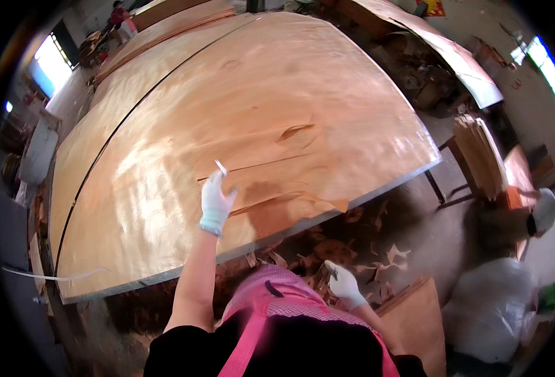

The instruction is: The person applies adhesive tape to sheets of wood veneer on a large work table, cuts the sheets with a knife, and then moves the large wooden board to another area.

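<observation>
White-gloved left hand [217,196]: thumb and fingers apart, over broad tan wood sheet [246,125]
White-gloved right hand [344,284]: cannot tell grip; near pink mesh apron [266,284]

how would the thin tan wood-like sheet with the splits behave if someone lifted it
The sheet is probably floppy, since its surface ripples. It may tear easily: a long split runs near the white-gloved left hand. It might be brittle, if it matches the curled brown scraps below.

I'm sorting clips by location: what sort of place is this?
Probably a wood-veneer workshop: thin tan sheets cover a broad table, torn brown scraps litter the floor, and a stack of similar sheets stands at the right.
</observation>
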A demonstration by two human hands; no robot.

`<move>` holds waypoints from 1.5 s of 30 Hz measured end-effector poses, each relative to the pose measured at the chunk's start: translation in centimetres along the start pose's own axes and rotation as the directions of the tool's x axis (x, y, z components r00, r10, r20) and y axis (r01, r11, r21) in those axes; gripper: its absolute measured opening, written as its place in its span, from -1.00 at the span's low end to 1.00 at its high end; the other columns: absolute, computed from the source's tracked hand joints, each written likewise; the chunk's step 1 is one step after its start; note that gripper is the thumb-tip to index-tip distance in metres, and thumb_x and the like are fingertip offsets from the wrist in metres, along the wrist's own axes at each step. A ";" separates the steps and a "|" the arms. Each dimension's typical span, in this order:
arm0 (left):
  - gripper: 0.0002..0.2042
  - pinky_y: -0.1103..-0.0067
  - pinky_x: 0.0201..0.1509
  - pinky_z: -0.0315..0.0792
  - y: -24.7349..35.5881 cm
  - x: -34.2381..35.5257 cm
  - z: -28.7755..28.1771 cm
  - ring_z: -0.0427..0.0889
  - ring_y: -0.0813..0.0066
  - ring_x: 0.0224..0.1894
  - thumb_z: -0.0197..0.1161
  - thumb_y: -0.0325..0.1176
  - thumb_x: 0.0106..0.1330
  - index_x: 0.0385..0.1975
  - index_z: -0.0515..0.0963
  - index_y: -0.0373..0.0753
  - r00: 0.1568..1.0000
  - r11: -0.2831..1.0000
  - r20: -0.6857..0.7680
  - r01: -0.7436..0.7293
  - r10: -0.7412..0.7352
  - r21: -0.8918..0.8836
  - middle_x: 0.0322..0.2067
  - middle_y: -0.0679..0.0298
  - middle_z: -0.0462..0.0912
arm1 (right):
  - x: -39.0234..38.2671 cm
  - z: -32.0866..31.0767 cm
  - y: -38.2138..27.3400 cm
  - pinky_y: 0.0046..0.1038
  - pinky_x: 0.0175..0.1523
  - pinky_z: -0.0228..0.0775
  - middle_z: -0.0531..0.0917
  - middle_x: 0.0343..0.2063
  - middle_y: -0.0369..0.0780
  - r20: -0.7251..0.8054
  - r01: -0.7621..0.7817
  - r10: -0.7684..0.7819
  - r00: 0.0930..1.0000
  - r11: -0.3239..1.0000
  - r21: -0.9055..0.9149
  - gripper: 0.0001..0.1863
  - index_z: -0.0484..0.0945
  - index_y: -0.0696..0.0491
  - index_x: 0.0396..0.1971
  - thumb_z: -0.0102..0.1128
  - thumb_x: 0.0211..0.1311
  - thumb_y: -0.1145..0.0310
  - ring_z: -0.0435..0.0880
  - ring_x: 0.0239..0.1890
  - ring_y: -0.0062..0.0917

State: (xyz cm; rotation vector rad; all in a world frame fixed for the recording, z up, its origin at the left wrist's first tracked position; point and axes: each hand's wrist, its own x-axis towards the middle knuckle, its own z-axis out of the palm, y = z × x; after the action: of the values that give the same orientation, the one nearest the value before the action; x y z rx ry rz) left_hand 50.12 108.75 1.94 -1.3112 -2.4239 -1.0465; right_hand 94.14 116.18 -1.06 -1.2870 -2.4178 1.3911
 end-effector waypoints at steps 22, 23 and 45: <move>-0.67 0.10 0.40 0.10 -3.1 -8.2 -0.5 0.49 0.06 0.10 0.26 -0.31 0.24 -0.05 0.48 -0.30 0.954 0.959 0.106 0.283 -0.279 -0.027 -0.05 0.07 0.59 | 20.3 11.4 -17.1 -0.62 -0.60 0.15 0.61 -0.46 -0.26 0.552 -0.654 0.355 0.755 0.481 0.584 -0.64 0.60 0.09 -0.28 0.19 0.33 0.05 0.46 -0.58 -0.64; -0.67 0.10 0.40 0.10 -3.2 -8.3 -0.5 0.49 0.06 0.10 0.26 -0.31 0.24 -0.05 0.48 -0.30 0.953 0.956 0.108 0.290 -0.284 -0.036 -0.05 0.07 0.59 | 19.8 10.2 -15.9 -0.61 -0.58 0.18 0.61 -0.47 -0.26 0.563 -0.640 0.321 0.761 0.509 0.576 -0.67 0.60 0.09 -0.29 0.20 0.32 0.09 0.47 -0.58 -0.63; -0.86 0.16 0.27 0.31 2.7 -8.7 2.2 0.61 0.19 -0.07 0.28 -0.55 0.05 -0.43 0.57 -0.12 0.988 0.983 -0.089 0.134 -0.123 0.129 -0.37 0.28 0.61 | 25.8 -1.6 -9.8 -0.55 -0.60 0.20 0.65 -0.45 -0.25 0.310 -0.560 0.467 0.828 0.651 0.513 -0.50 0.58 0.11 -0.20 0.25 0.27 -0.10 0.54 -0.60 -0.60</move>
State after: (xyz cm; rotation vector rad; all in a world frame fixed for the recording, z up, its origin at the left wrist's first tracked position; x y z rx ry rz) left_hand 57.74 105.41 -2.45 -1.0619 -2.4974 -0.9282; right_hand 71.99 132.71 -1.23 -1.7827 -1.4628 2.2142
